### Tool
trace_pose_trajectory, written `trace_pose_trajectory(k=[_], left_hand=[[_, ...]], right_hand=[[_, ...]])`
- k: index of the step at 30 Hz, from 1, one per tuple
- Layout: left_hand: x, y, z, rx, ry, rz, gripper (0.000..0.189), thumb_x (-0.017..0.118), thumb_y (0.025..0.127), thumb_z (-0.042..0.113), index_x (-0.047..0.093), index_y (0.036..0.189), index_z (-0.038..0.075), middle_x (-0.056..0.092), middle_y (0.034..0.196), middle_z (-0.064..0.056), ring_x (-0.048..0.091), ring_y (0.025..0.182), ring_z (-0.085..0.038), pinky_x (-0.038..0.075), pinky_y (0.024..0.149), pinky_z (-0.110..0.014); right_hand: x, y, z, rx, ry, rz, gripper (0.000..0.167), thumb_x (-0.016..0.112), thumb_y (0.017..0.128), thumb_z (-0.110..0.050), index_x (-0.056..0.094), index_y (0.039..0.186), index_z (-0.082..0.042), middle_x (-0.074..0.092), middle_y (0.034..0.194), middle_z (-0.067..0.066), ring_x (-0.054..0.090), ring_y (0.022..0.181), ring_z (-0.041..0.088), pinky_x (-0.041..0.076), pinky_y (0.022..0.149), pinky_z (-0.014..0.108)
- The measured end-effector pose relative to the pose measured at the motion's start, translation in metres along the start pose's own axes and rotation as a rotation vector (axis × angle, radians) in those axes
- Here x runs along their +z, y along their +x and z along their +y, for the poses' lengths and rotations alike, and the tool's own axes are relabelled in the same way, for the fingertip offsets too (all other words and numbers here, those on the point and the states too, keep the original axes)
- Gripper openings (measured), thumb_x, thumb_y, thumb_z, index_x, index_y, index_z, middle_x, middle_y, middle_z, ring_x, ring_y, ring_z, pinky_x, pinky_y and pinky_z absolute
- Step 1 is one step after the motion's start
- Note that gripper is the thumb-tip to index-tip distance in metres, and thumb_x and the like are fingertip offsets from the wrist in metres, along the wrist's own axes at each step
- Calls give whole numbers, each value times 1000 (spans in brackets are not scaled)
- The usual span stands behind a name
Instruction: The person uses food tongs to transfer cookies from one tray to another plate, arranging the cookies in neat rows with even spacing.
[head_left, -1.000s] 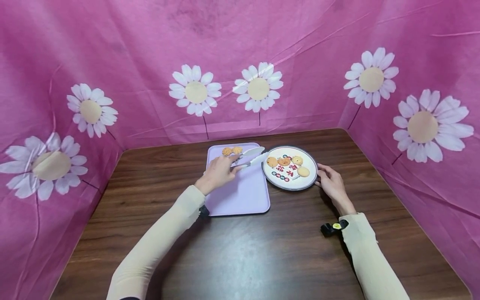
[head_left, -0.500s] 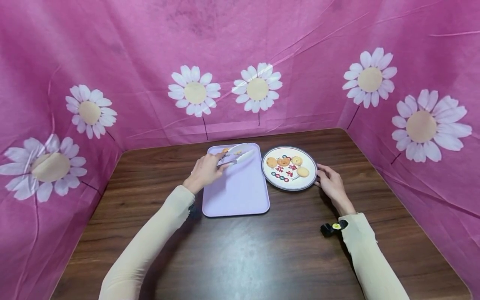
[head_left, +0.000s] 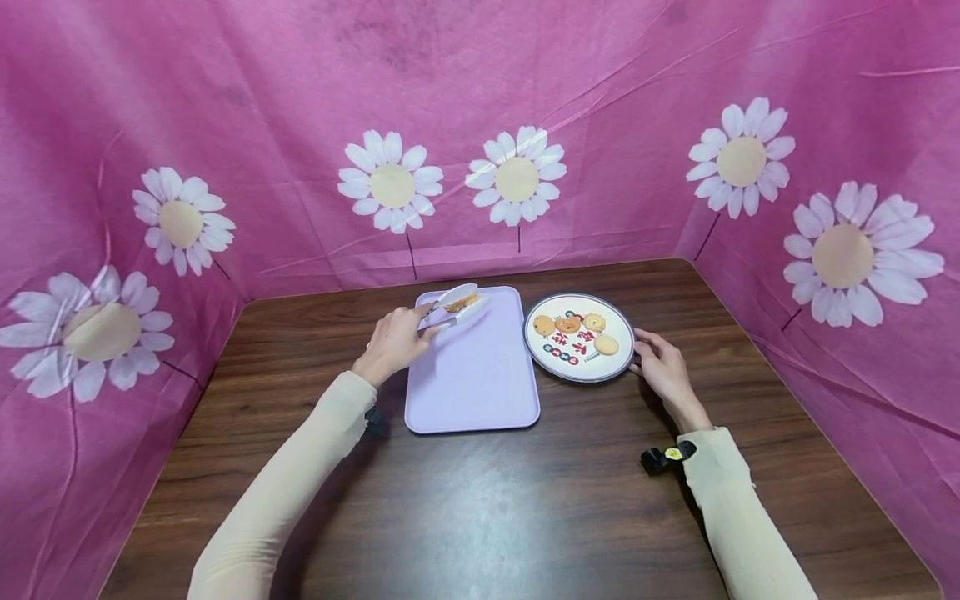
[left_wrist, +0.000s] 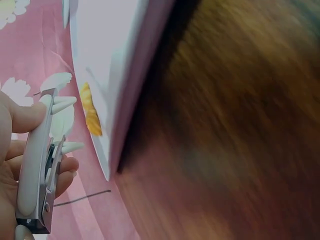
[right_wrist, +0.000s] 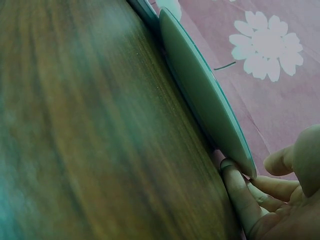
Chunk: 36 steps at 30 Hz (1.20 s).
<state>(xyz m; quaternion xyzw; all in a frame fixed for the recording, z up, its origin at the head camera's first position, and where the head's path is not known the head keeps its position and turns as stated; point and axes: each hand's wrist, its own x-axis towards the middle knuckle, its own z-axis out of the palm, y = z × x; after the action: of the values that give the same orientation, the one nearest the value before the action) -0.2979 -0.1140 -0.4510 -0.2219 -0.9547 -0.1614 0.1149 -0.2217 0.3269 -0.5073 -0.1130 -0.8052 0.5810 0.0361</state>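
Observation:
In the head view my left hand (head_left: 393,343) grips metal tongs with white tips (head_left: 470,310) over the far left part of a lilac tray (head_left: 474,385). Golden cookies (head_left: 461,302) show between the parted tips. The left wrist view has the tongs (left_wrist: 34,165) between thumb and fingers, with the cookies (left_wrist: 91,112) by the tray's far end. On the right, my right hand (head_left: 663,367) holds the edge of a round white plate (head_left: 588,369) with a dark rim. Thumb and fingertips meet that rim in the right wrist view. Several cookies (head_left: 606,343) lie on the plate among red printed characters.
Tray and plate stand side by side on a dark wood-grain table (head_left: 480,517). A pink cloth with large white daisies (head_left: 516,179) hangs around the back and sides. A black wrist camera (head_left: 655,460) sits under the right sleeve.
My left hand has moved left, bringing the tongs from between tray and plate back over the cookies at the tray's far end. The right hand and plate have stayed in place.

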Motion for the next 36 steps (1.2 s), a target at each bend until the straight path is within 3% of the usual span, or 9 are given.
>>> trace_pose_trajectory(k=[21,30,36], left_hand=[[-5,-10,-26,-43,17,7,46,73,96,29,68,133,1,75,96,-23,72,83,-41,56,70,-57],[-2,-15,-28,-82,2,-29,44,71,97,29,69,131,2,75,93,-22,70,80,-39,55,70,-55],[-5,-13,-27,-77,-10,-35,35,72,97,29,73,119,2,70,82,-16,67,74,-36,53,66,-55]], right_hand=[[-1,0,-2,10,4,-1,51,39,113,-23,41,157,2,52,148,31,57,86,-14,54,78,8],[-1,-2,-2,13,6,-19,53,40,113,-25,40,158,2,50,150,32,57,88,-13,54,78,8],[-1,-2,-2,15,3,-15,52,40,113,-25,40,157,2,51,149,32,57,86,-13,54,78,8]])
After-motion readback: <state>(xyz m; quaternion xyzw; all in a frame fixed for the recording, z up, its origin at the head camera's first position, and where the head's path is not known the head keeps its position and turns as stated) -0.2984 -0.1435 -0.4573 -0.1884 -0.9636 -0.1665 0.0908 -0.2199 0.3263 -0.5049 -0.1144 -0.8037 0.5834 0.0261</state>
